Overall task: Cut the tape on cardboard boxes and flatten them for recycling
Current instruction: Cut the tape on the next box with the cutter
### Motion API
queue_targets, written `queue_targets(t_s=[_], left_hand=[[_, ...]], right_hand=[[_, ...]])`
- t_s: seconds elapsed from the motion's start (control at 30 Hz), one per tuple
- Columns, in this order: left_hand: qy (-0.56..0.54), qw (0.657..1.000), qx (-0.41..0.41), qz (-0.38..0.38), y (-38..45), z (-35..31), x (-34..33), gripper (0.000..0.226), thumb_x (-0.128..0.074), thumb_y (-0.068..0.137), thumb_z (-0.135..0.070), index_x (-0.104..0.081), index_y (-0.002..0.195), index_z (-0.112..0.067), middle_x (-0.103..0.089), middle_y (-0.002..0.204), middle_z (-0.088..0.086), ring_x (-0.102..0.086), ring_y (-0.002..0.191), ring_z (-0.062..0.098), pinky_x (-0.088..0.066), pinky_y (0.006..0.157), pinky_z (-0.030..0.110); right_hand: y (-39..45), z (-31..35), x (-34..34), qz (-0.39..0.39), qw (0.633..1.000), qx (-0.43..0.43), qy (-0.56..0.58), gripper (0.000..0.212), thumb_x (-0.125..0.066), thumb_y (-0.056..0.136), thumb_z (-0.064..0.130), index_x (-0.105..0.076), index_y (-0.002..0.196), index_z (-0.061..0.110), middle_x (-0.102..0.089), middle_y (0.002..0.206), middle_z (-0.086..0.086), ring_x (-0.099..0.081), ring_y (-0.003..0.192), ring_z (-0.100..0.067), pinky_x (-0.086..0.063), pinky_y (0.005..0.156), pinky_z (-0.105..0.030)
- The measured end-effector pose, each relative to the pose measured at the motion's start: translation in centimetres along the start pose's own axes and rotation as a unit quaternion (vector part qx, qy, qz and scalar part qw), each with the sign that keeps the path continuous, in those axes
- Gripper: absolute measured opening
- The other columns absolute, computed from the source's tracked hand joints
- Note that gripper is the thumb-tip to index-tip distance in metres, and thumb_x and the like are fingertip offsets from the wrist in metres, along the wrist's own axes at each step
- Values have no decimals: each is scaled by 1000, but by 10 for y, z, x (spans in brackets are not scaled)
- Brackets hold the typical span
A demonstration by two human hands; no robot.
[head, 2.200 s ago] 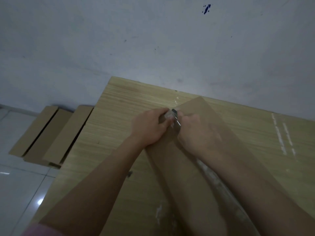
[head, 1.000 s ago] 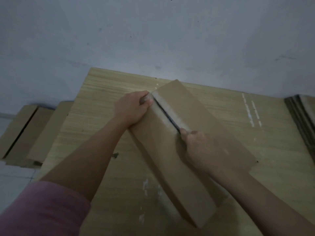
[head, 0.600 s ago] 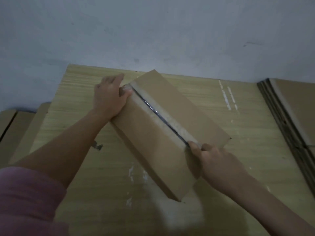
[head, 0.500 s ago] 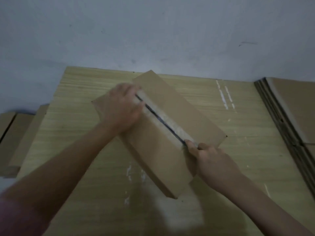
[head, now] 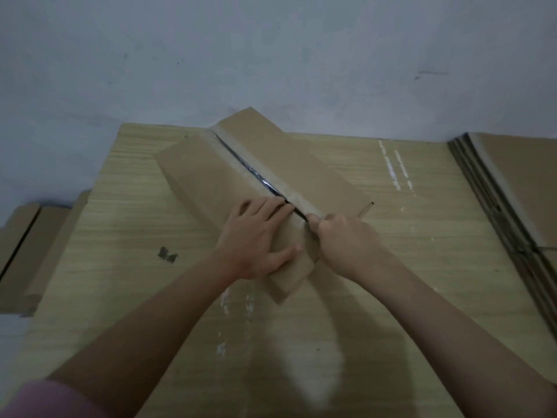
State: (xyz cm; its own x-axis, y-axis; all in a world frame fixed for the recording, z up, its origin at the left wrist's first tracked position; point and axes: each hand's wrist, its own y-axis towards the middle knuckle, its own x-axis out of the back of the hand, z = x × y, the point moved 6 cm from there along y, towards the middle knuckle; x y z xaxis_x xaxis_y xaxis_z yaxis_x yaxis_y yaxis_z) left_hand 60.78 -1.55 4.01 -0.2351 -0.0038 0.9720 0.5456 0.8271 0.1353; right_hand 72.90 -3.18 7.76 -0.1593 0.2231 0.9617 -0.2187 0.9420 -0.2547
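Note:
A long brown cardboard box (head: 289, 164) lies diagonally on the wooden table (head: 129, 212). Its top seam (head: 247, 168) shows as a dark slit with cut tape along its length. My left hand (head: 256, 239) presses flat on the left flap near the box's near end, fingers spread and fingertips at the slit. My right hand (head: 346, 242) is curled in a fist at the near end of the seam, gripping a small cutter that is almost wholly hidden inside it.
A stack of flattened cardboard (head: 518, 188) lies along the table's right edge. More flattened pieces (head: 27, 251) sit on the floor beyond the left edge. A small dark scrap (head: 167, 254) lies on the table left of my forearm. A grey wall stands behind.
My right hand drew the cutter along the seam from the far end to the near end. My left hand slid from the far end down to the near end of the left flap.

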Motion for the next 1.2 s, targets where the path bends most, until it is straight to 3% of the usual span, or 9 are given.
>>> queue_targets(t_s=[0.2, 0.37, 0.6, 0.67, 0.73, 0.83, 0.93, 1.0, 1.2], left_hand=[[5, 1000, 4, -20, 2, 4, -1, 73, -34, 80, -67, -53, 130, -18, -54, 129, 3, -50, 116, 22, -26, 96, 37], [9, 999, 1, -32, 3, 3, 0, 73, -33, 82, -67, -53, 130, -17, -54, 129, 3, -43, 117, 19, -23, 97, 35], [22, 999, 41, -14, 4, -3, -5, 82, -28, 79, -73, -52, 129, -13, -51, 130, 9, -48, 118, 26, -33, 101, 46], [31, 996, 77, -24, 1, -10, -6, 84, -28, 78, -74, -53, 127, -10, -52, 128, 10, -48, 116, 28, -36, 99, 48], [33, 992, 114, -31, -3, -17, -5, 87, -27, 77, -75, -53, 128, -10, -51, 129, 10, -42, 117, 25, -37, 99, 49], [47, 986, 162, 3, -6, -23, -4, 99, -11, 71, -78, -38, 142, -15, -38, 140, 7, -21, 124, 20, -24, 107, 48], [59, 982, 181, 19, -4, -29, -7, 101, -4, 70, -78, -32, 145, -16, -32, 142, 8, -23, 127, 25, -21, 107, 48], [54, 981, 186, 3, -4, -34, -10, 95, -11, 75, -76, -40, 141, -13, -39, 137, 12, -32, 123, 28, -27, 104, 50], [38, 981, 184, -40, -5, -37, -13, 88, -25, 78, -73, -49, 135, -10, -48, 130, 14, -41, 116, 31, -34, 100, 51]], right_hand=[[-23, -13, -4, 4, 1000, -2, 2, 44, -33, 93, 9, -36, 136, 19, -55, 118, -10, -56, 106, -33, -40, 71, -34], [-55, -22, -9, -7, 1000, -19, 11, 61, -32, 92, 9, -16, 148, 25, -53, 117, -7, -58, 99, -31, -37, 68, -34], [-59, -29, -30, -13, 993, -71, 88, 68, -36, 92, 9, -8, 151, 28, -47, 126, -4, -58, 103, -34, -44, 76, -37], [-58, -32, -43, -60, 990, -77, 101, 70, -38, 92, 9, -8, 151, 31, -49, 123, -3, -60, 93, -35, -43, 68, -36], [-63, -35, -54, -136, 978, -75, 142, 70, -43, 85, 8, -23, 149, 29, -57, 103, -5, -62, 68, -35, -43, 52, -36], [-74, -42, -68, -243, 925, -81, 282, 58, -40, 78, 7, -50, 135, 15, -57, 72, -4, -55, 50, -26, -40, 45, -31], [-77, -53, -73, -253, 807, -161, 509, 44, -41, 91, -3, -52, 133, 8, -58, 86, 6, -50, 67, -1, -35, 61, -13], [-69, -55, -76, -212, 743, -193, 605, 43, -43, 94, -3, -50, 134, 11, -51, 96, 8, -45, 76, 6, -34, 71, -12], [-47, -55, -87, -185, 681, -230, 670, 38, -42, 94, 2, -58, 128, 9, -46, 85, 14, -32, 68, 8, -25, 68, -14]])
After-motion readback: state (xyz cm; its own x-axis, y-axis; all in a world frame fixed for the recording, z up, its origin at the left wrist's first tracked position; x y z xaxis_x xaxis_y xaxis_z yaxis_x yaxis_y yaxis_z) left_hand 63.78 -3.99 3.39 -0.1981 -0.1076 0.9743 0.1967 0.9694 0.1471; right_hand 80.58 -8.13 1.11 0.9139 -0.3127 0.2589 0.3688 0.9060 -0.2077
